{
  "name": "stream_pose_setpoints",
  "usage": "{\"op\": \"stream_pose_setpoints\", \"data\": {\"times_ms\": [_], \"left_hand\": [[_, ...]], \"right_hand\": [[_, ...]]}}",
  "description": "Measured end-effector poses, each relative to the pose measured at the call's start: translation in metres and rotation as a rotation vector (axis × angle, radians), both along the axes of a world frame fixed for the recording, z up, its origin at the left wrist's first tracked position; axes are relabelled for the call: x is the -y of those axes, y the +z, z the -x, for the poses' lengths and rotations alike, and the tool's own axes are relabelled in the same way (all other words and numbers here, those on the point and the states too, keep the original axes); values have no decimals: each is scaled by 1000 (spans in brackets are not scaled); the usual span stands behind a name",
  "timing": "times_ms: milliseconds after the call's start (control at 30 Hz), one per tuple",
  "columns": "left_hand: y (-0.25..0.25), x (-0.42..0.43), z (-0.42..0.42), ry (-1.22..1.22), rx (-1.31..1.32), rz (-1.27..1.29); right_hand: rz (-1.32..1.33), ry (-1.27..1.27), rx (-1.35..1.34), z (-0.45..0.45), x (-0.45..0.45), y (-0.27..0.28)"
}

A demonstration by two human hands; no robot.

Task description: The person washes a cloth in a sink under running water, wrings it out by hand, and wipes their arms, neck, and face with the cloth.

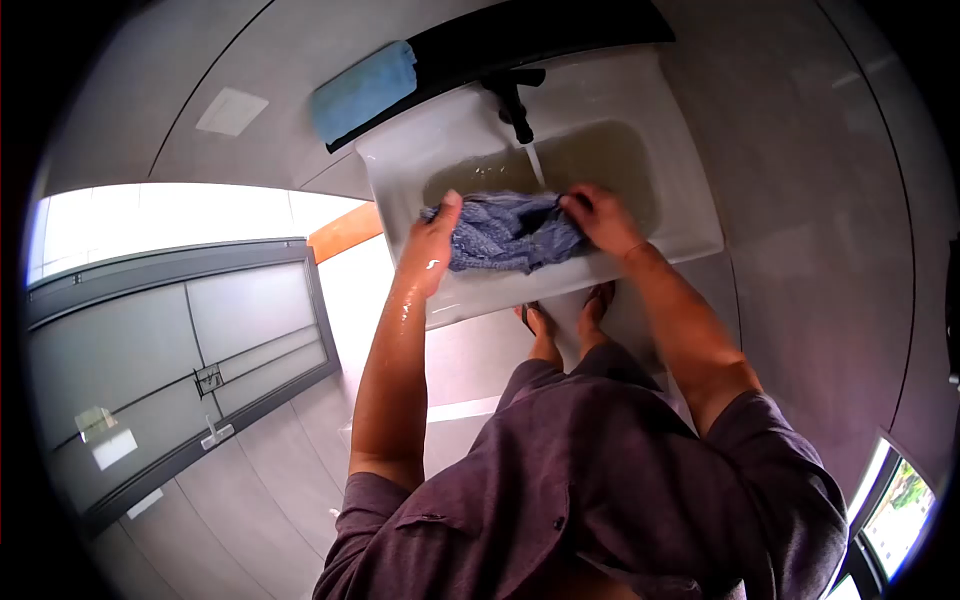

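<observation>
A wet blue patterned garment [505,235] is stretched between my two hands, over the front part of a white sink [470,300]. My left hand [430,240] grips its left end, thumb on top, with suds on the wrist. At the right end, my right hand [598,218] pinches the cloth's upper edge. Water runs from the black faucet [513,105] just behind the garment. Cloudy water [600,155] stands in the basin. The undersides of both hands are hidden.
A folded light blue towel [366,90] lies on the black shelf [460,65] behind the sink. To the left is a grey-framed glass door [180,350] with a handle. A window [895,510] shows at lower right. My sandaled feet [540,320] stand below the sink.
</observation>
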State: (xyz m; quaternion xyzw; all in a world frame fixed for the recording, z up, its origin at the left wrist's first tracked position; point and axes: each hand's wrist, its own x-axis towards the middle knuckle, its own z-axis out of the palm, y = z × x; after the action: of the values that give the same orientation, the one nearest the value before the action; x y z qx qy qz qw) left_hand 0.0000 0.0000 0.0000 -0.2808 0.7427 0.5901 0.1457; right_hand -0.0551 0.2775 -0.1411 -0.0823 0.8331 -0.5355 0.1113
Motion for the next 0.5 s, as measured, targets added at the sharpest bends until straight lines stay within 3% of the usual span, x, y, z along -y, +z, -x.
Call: {"op": "stream_pose_setpoints", "data": {"times_ms": [67, 167, 200, 300, 400, 500], "left_hand": [[-2, 19, 1, 196, -22, -364], [23, -12, -21, 243, -197, -598], [22, -37, -22, 248, -211, -744], [22, -49, -21, 224, -328, -717], [29, -59, -29, 195, -346, -762], [45, -62, -37, 99, -414, -705]], "right_hand": [[-48, -54, -97, 11, -2, -20], [-287, -109, -97, 1, -4, -22], [-372, -108, -212, -3, -25, -19], [130, -59, 81, 2, 11, 4], [289, 174, 348, -7, 21, 24], [552, 402, 476, -4, 28, 3]]}}
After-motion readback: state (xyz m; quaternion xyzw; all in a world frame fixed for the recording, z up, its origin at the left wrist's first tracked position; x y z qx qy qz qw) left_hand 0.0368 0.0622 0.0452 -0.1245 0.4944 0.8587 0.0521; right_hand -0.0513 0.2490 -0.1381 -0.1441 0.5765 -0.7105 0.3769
